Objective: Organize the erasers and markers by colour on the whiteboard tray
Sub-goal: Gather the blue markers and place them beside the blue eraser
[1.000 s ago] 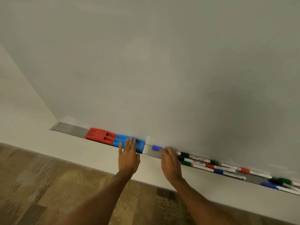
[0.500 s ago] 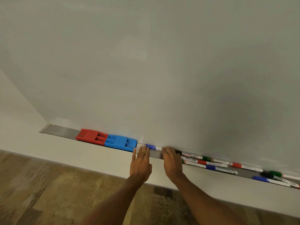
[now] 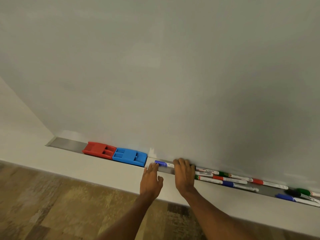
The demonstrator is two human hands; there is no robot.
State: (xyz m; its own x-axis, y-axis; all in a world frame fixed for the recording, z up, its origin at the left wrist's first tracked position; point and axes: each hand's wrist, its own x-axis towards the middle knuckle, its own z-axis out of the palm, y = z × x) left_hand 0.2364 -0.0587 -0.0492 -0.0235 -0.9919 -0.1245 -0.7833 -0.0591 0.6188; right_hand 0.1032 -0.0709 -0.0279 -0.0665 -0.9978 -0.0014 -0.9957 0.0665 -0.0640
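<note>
Left hand [image 3: 151,181], fingers straight, touches the blue marker [image 3: 161,164] cap in the tray [image 3: 69,143]. Right hand [image 3: 184,175] covers its barrel, grip unclear. Red eraser [image 3: 98,149] touches blue eraser [image 3: 129,156]. Mixed markers [image 3: 226,179] lie right.

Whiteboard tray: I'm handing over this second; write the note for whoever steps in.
Left hand: open, fingertips touching the cap of the blue marker.
Right hand: fingers curled over that marker's barrel.
Tray: red eraser and blue eraser sit touching, side by side, near the left end; the blue marker lies just right of them.
Done: erasers placed.
Left: the mixed markers further right, red, green, blue and black jumbled, need grouping by colour.
</note>
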